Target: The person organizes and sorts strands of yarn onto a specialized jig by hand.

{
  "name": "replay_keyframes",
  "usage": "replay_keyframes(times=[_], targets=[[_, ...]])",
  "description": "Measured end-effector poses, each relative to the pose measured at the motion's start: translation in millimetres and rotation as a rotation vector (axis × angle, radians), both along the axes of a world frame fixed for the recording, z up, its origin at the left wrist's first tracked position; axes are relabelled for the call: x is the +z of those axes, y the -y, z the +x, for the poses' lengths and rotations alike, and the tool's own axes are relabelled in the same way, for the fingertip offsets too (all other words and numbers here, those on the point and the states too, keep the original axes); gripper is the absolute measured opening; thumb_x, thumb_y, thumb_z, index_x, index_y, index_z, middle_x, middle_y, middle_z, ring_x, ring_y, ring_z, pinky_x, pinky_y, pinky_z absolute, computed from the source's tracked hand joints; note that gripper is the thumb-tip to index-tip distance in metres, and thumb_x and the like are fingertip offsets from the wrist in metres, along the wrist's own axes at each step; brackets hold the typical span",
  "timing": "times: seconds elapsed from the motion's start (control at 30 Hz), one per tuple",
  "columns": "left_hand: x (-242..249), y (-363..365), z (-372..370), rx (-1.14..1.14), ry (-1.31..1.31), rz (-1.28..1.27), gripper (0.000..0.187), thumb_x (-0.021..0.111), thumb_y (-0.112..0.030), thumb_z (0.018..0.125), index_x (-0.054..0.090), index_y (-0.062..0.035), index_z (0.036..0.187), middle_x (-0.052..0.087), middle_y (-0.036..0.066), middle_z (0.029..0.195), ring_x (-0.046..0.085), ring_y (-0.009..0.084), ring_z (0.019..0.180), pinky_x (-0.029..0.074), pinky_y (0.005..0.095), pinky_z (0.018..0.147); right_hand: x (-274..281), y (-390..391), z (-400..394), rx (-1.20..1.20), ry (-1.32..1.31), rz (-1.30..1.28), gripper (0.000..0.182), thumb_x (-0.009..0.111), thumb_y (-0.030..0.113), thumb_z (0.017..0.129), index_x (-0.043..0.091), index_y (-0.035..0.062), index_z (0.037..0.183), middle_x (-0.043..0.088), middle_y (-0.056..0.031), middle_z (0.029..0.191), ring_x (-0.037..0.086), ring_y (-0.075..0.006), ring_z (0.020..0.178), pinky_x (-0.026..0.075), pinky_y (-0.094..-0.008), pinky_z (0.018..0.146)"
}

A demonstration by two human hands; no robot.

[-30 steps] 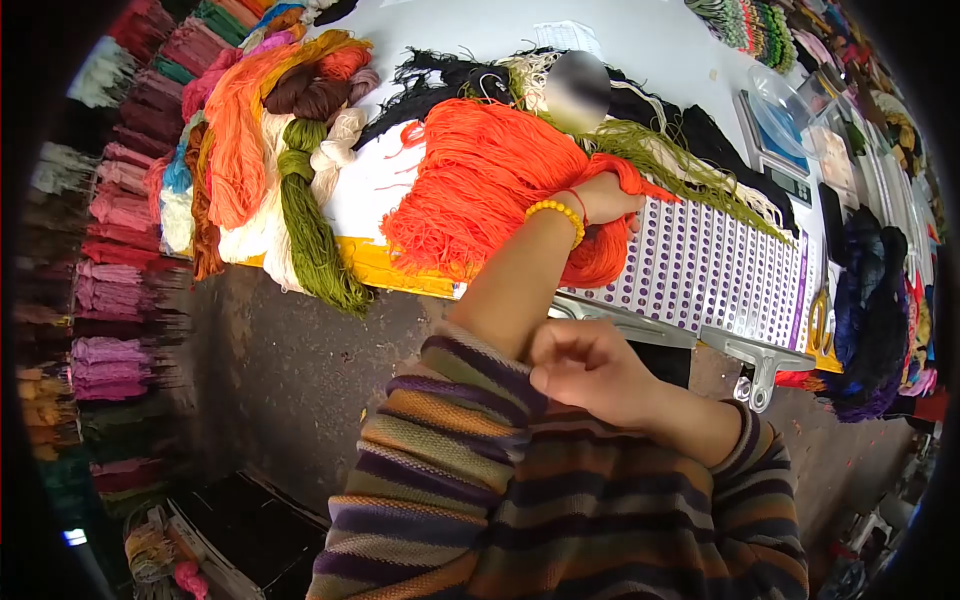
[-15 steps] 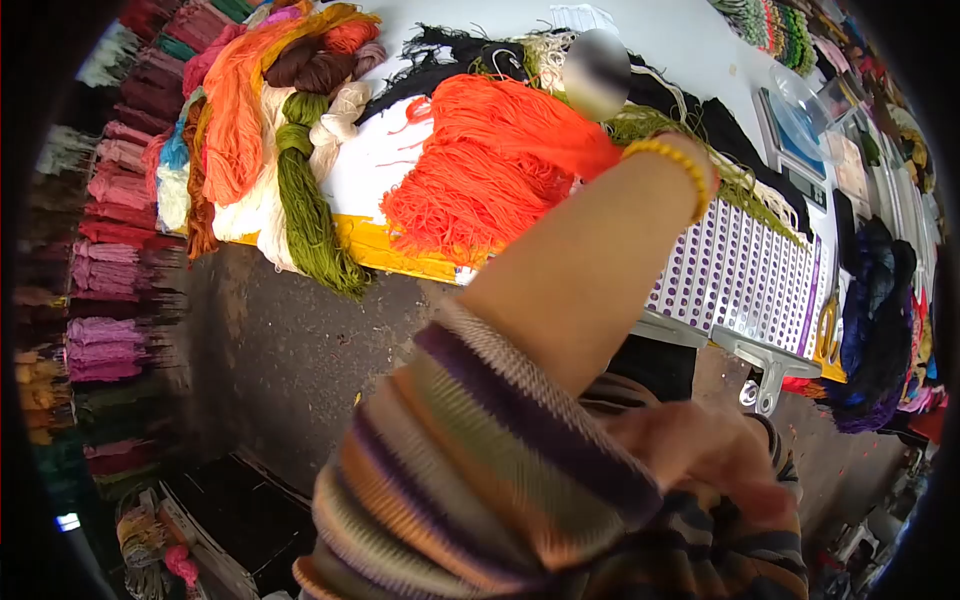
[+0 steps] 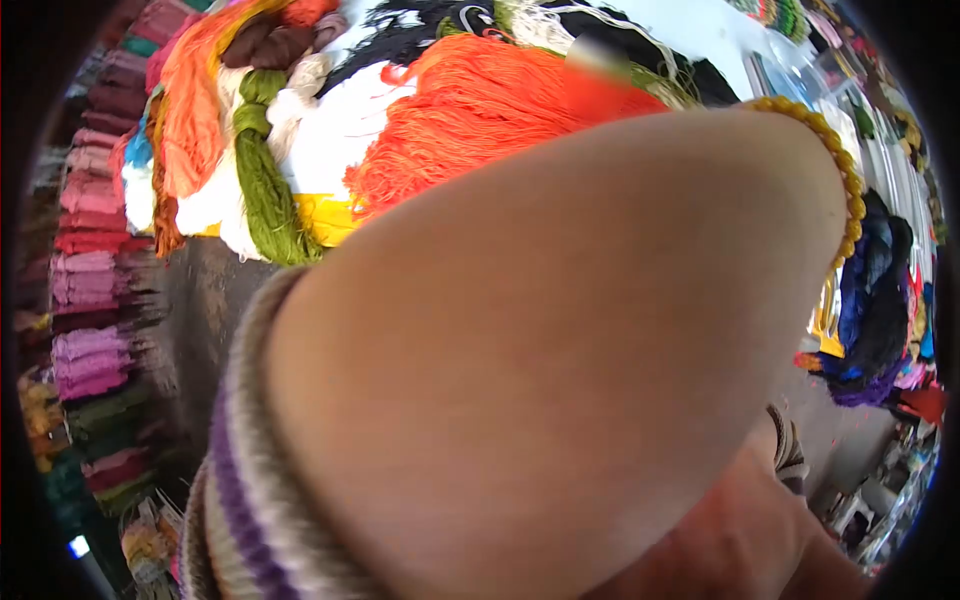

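My left forearm fills the middle of the view, close to the camera, with a striped knitted cuff at lower left. A yellow beaded bracelet (image 3: pixel 850 180) circles its wrist. Beyond the bracelet my left hand is hidden, so its fingers and anything in them do not show. Behind the forearm a large bundle of bright orange-red yarn (image 3: pixel 460 115) lies spread on the white table (image 3: pixel 345 130). Low at the right, partly covered by the forearm, is my right hand (image 3: pixel 745 525), blurred, its fingers not clear.
An olive-green skein (image 3: pixel 262 170) hangs over the table's yellow edge, beside orange skeins (image 3: pixel 190 120) and a brown one (image 3: pixel 268 42). Black yarn (image 3: pixel 400 35) lies at the back. Stacked pink and purple yarn (image 3: pixel 90 280) lines the left. Dark blue and black yarn (image 3: pixel 875 290) hangs at right.
My left forearm has come up much nearer the camera, and its wrist has moved right. It now covers the purple-dotted white panel. The orange-red yarn appears higher and more spread.
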State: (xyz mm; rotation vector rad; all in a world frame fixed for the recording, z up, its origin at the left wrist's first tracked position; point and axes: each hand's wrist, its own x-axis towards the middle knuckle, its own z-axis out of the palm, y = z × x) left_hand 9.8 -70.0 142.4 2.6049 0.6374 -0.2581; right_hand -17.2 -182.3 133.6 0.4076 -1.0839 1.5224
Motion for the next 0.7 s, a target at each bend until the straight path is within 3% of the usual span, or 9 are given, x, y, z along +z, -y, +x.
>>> replay_keyframes(times=[0.23,0.4,0.7], targets=[[-9,26,8,-0.087,0.067,-0.100,0.024,0.055,-0.019,0.071,0.065,-0.0072,0.089,0.062,0.013,0.093,0.061,0.0217,0.077,0.050,0.0356,0.068,4,14,15,-0.179,0.010,-0.009,0.041,0.055,0.028,0.080,0.050,-0.0085,0.098,0.052,-0.0219,0.102,0.051,-0.0327,0.092,0.041,-0.0387,0.078],[-16,5,-41,0.027,-0.005,-0.076,0.024,0.055,-0.019,0.071,0.065,-0.0068,0.089,0.062,0.013,0.092,0.061,0.0219,0.077,0.050,0.0355,0.068,0,-7,-12,-0.136,-0.114,0.065,0.036,0.054,0.025,0.080,0.052,-0.0074,0.095,0.053,-0.0211,0.100,0.051,-0.0311,0.089,0.042,-0.0375,0.076],[-21,13,-63,0.055,0.027,-0.159,0.025,0.054,-0.019,0.071,0.065,-0.0060,0.090,0.062,0.014,0.092,0.062,0.0221,0.076,0.050,0.0353,0.068,6,-5,-17,-0.238,-0.161,0.082,0.027,0.052,0.020,0.081,0.055,-0.0055,0.088,0.055,-0.0197,0.096,0.053,-0.0281,0.084,0.044,-0.0352,0.072]])
